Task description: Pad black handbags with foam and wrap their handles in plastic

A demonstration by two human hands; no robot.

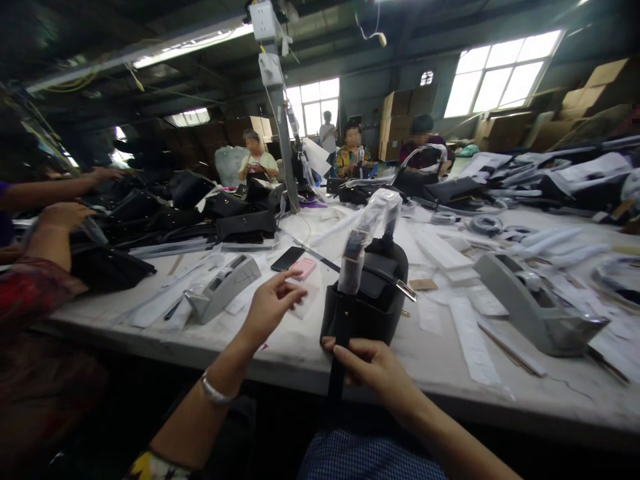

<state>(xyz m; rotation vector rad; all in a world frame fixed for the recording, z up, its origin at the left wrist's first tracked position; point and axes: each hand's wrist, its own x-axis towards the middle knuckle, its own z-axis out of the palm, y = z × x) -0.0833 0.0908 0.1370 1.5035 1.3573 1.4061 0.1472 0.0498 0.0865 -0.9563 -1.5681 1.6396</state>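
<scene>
A small black handbag (367,303) stands on the table before me, its handle (351,267) wrapped in clear plastic and fitted with a buckle. A black strap (338,373) hangs from its side over the table edge. My right hand (373,363) pinches this strap by the bag's lower corner. Left of the bag, my left hand (275,303) is raised with its fingers loosely bent and apart. Beside its fingertips are a thin clear plastic sheet (306,303) and a pink object (303,268). A dark phone (287,259) lies just behind.
Grey tape dispensers stand left (225,287) and right (537,303) of me. White foam strips (445,257) and packing scraps litter the table (295,357). Black bags (245,227) are piled behind. A co-worker's arm (57,233) reaches in at left; other people sit across the table.
</scene>
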